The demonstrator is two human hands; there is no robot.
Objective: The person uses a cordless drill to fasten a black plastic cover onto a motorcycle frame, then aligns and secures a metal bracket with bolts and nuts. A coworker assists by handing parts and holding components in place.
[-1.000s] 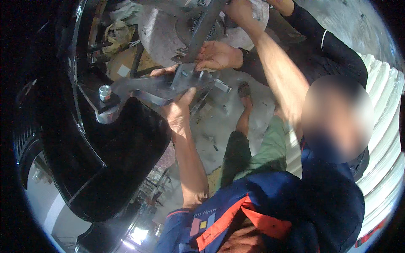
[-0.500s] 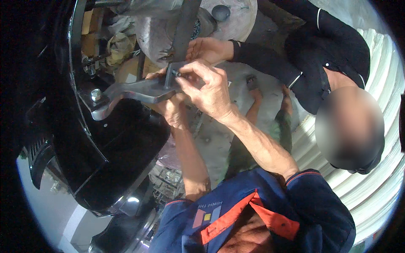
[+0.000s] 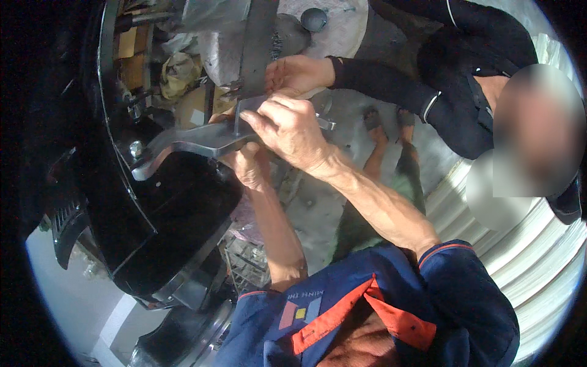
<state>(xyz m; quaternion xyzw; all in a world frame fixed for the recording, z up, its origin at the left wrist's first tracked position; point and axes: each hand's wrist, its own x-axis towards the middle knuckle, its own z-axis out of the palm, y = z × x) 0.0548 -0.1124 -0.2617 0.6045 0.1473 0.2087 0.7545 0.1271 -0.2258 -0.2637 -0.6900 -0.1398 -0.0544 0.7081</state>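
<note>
from here i see my left hand (image 3: 247,166) gripping the grey bracket (image 3: 197,137) from below, thumb (image 3: 249,149) at its near edge; my right hand (image 3: 295,129) curls at its right end, both forearms (image 3: 382,205) bare.

Harsh light, deep shadow, black bowed rim
We see glare on the forearm (image 3: 385,208) below the right fingers (image 3: 259,125), near-black shadow on the panel (image 3: 177,202) left of them, a blurred co-worker's head (image 3: 538,128) to their right, and slight softness, probably motion, in the bracket (image 3: 199,142) beside them.
</note>
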